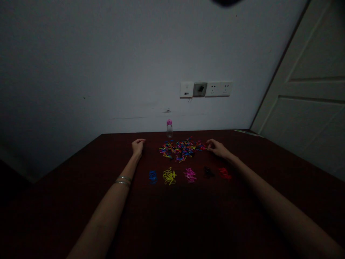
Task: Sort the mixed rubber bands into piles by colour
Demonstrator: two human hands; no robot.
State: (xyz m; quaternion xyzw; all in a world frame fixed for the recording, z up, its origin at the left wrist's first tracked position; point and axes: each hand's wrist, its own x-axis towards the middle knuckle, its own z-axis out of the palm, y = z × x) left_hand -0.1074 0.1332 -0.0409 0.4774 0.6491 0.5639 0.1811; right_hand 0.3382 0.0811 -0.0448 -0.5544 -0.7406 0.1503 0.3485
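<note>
A mixed heap of small coloured rubber bands [184, 147] lies on the dark red table. At its right edge is my right hand [216, 148], thumb and fingertips pinched at a reddish rubber band [204, 148]; the dimness blurs the grip. My left hand [138, 146] rests on the table left of the heap, fingers curled in, with nothing visible in them. Nearer to me, sorted bands form a row: a blue pile [152, 177], a yellow pile [169, 176], a pink pile [190, 175], a black pile [208, 172] and a red pile [224, 173].
Behind the heap a clear bottle [169, 131] with a pink top stands upright near the wall. Sockets and switches [206, 89] are set in the wall [121, 72]. A pale panelled door [304, 97] stands at the right. The table [185, 223] reaches the wall.
</note>
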